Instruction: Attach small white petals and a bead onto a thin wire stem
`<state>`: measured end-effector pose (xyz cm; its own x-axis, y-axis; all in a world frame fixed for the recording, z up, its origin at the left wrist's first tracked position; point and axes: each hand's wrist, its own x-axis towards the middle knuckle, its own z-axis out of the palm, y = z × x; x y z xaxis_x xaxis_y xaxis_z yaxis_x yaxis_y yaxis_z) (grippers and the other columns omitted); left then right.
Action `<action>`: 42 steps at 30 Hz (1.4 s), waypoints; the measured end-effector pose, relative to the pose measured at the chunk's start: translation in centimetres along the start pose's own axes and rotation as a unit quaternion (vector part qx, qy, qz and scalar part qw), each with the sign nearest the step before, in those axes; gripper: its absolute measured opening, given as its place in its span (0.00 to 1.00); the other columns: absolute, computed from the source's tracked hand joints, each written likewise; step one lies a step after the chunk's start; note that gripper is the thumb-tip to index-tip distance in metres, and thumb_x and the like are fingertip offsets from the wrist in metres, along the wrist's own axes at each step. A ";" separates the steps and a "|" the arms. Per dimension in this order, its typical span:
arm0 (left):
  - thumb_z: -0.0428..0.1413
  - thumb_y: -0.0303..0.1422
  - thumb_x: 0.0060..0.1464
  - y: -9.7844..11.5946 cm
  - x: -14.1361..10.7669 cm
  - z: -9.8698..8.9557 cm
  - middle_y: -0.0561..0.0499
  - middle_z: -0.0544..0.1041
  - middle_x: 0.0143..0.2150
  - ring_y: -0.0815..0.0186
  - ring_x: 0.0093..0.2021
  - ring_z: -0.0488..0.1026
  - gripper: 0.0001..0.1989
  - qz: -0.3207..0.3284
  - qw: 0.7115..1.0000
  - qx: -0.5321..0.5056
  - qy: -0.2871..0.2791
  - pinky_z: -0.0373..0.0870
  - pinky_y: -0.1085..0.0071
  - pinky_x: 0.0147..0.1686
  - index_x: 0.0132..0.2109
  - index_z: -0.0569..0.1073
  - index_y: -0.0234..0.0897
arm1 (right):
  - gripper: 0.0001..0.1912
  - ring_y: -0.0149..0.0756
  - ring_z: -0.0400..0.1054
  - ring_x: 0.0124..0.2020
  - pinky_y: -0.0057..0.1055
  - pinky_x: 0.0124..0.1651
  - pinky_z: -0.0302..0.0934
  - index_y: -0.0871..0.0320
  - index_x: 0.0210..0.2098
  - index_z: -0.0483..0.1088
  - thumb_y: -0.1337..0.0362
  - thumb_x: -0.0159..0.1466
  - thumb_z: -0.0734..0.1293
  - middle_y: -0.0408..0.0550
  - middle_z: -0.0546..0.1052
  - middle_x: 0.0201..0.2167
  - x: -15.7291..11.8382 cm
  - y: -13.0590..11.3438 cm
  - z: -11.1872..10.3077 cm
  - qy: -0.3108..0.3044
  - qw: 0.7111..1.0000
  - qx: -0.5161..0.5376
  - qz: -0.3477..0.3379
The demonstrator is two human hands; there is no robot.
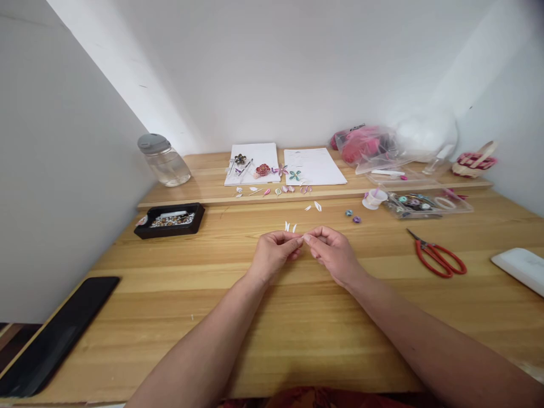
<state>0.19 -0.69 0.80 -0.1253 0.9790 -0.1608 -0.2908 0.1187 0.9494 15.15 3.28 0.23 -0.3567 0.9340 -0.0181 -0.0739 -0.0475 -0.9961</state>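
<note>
Above the middle of the wooden table, my left hand [278,249] and my right hand [331,252] meet fingertip to fingertip. Both are closed in a pinch on a tiny white piece [302,237], mostly hidden by the fingers. Just behind my left hand are slim white pointed slips [287,226], which look like paper or fabric. A white petal-shaped loop [318,206] lies farther back. To the right of it are a blue bead-like piece [349,213] and a purple one [356,219].
Red-handled scissors [440,258] lie right, near a clear tray [454,207] of craft pieces and a white spool [374,198]. Left are a black bead box [193,220], a water bottle [165,164] and a phone [59,334]. Paper sheets [318,164] and flower ornaments [263,170] occupy the raised shelf.
</note>
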 end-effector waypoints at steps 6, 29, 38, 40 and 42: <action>0.68 0.42 0.41 0.4 -0.3 0.2 0.51 0.73 0.23 0.73 0.22 0.65 0.18 0.008 0.999 0.026 0.017 0.61 0.75 0.24 0.31 0.77 0.29 | 0.18 0.21 0.48 0.14 0.24 0.17 0.37 0.57 0.34 0.69 0.51 0.55 0.74 0.35 0.66 0.16 -0.2 -0.6 0.3 -0.011 0.998 0.035 0.044; 0.69 0.41 0.41 0.1 -0.2 0.1 0.52 0.73 0.24 0.73 0.23 0.66 0.19 0.018 1.000 0.009 0.000 0.62 0.75 0.26 0.34 0.78 0.30 | 0.19 0.21 0.48 0.13 0.22 0.15 0.38 0.56 0.32 0.66 0.50 0.55 0.75 0.34 0.65 0.13 -0.3 -0.6 0.6 0.013 0.996 0.062 0.063; 0.69 0.41 0.39 0.6 -0.3 0.0 0.50 0.74 0.25 0.71 0.25 0.68 0.19 -0.009 0.999 -0.021 0.026 0.61 0.76 0.23 0.33 0.77 0.30 | 0.17 0.20 0.52 0.12 0.23 0.15 0.43 0.58 0.32 0.68 0.51 0.55 0.73 0.39 0.72 0.21 -0.3 -0.5 0.6 -0.007 0.999 0.026 0.021; 0.70 0.42 0.38 0.7 -0.3 0.0 0.49 0.75 0.26 0.71 0.25 0.69 0.20 -0.017 0.999 -0.029 0.025 0.59 0.77 0.21 0.33 0.77 0.30 | 0.16 0.21 0.54 0.13 0.24 0.16 0.46 0.58 0.30 0.68 0.52 0.56 0.73 0.40 0.73 0.22 -0.3 -0.4 0.6 -0.006 1.000 -0.009 -0.006; 0.70 0.42 0.38 0.7 -0.3 0.1 0.49 0.75 0.25 0.72 0.24 0.68 0.21 -0.020 0.999 -0.031 0.021 0.59 0.77 0.21 0.33 0.76 0.30 | 0.15 0.22 0.55 0.14 0.25 0.17 0.48 0.57 0.29 0.68 0.53 0.58 0.71 0.41 0.74 0.23 -0.4 -0.3 0.6 -0.008 0.999 -0.046 -0.023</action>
<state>0.14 -0.91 1.58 -0.1528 0.9657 -0.2100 -0.3538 0.1450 0.9240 14.78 2.74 0.62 -0.3707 0.9283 0.0288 -0.0049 0.0290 -0.9996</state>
